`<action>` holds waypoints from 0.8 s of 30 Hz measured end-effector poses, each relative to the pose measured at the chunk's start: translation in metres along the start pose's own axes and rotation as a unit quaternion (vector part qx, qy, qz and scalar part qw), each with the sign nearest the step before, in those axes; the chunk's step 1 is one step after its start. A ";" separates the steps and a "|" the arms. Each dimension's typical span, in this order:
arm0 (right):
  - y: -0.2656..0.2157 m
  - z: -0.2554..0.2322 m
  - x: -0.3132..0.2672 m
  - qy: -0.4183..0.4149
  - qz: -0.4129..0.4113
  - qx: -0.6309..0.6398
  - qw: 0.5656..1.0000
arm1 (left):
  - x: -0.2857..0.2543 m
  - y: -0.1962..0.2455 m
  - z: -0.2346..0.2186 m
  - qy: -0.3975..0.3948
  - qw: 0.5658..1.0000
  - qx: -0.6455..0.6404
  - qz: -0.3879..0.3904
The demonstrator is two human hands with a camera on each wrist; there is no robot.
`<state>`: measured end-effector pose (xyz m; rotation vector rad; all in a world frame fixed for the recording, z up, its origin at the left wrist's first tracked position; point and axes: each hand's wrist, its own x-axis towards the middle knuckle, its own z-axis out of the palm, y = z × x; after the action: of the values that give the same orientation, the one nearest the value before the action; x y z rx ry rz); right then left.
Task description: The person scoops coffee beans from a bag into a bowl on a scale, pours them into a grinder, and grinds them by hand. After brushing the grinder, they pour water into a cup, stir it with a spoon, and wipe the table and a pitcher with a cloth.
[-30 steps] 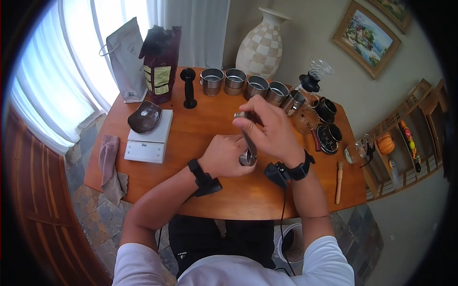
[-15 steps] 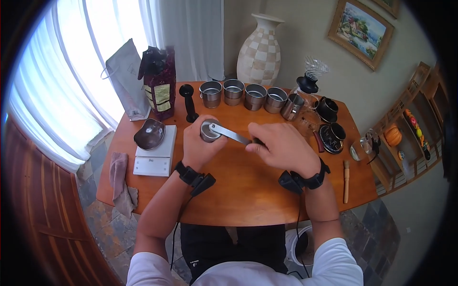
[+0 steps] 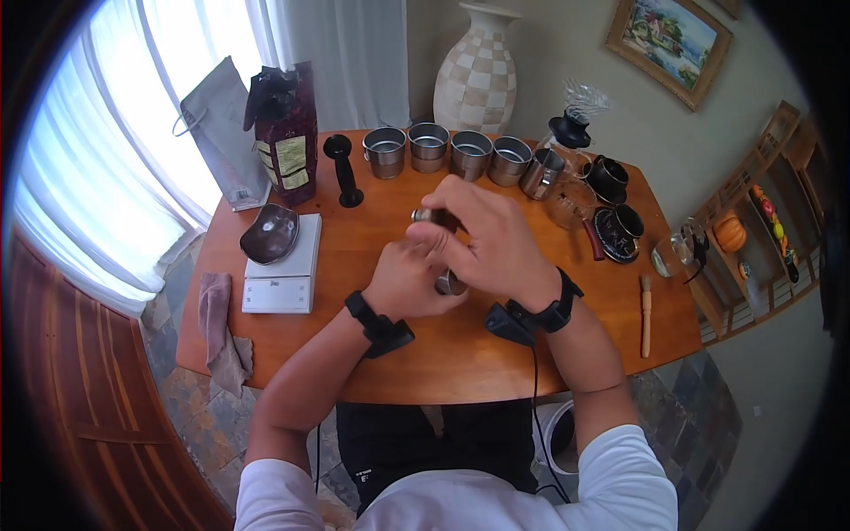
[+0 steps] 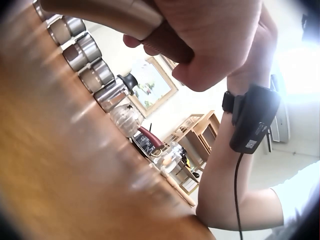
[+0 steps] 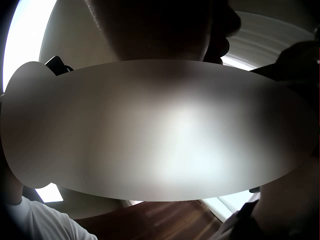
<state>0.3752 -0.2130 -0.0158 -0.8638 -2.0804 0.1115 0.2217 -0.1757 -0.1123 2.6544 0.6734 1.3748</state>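
Observation:
In the head view the left hand (image 3: 405, 279) curls round a metal hand grinder (image 3: 450, 284) above the table's middle, hiding most of its body. Fingers and thumb of the right hand (image 3: 491, 239) pinch the knob (image 3: 428, 215) of the grinder's crank, above and partly overlapping the left hand. The crank arm is mostly hidden behind the right hand. Close up in the left wrist view, the metal cylinder (image 4: 112, 14) has a ridged band near the fingers. Blur covers most of the right wrist view.
Behind the hands stand several metal cups (image 3: 428, 148) in a row. A scale (image 3: 283, 288) bears a dark dish (image 3: 270, 234) at left, beside a cloth (image 3: 214, 319) and coffee bags (image 3: 288, 146). Glassware, black cups (image 3: 627, 223) and a brush (image 3: 646, 319) are at right.
Since half a second ago, the left hand and grinder have shifted right and toward the body. The right hand has moved left with the crank knob, which has swung round to the far side.

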 end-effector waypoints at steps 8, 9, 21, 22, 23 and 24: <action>0.053 -0.014 -0.009 -0.008 0.206 -0.120 0.971 | 0.012 -0.017 -0.029 0.068 0.988 -0.053 -0.130; 0.042 -0.012 -0.012 -0.046 0.179 -0.154 0.971 | 0.013 -0.028 -0.029 0.118 0.972 -0.090 -0.182; -0.009 0.002 -0.007 -0.018 -0.031 -0.023 0.999 | 0.018 0.024 0.010 0.100 0.994 -0.035 0.028; 0.003 -0.003 -0.004 0.037 -0.019 -0.048 0.998 | 0.015 0.024 0.011 0.102 0.994 -0.036 0.029; 0.014 -0.008 -0.002 0.037 -0.021 -0.049 0.998 | 0.010 0.024 0.010 0.036 0.998 -0.045 -0.003; 0.025 -0.014 0.000 0.037 0.057 -0.066 0.995 | 0.006 0.022 0.008 -0.030 0.998 -0.052 -0.035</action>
<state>0.3997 -0.1973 -0.0164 -1.0521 -1.9865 0.0024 0.2385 -0.1923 -0.1064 2.5541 0.6624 1.2701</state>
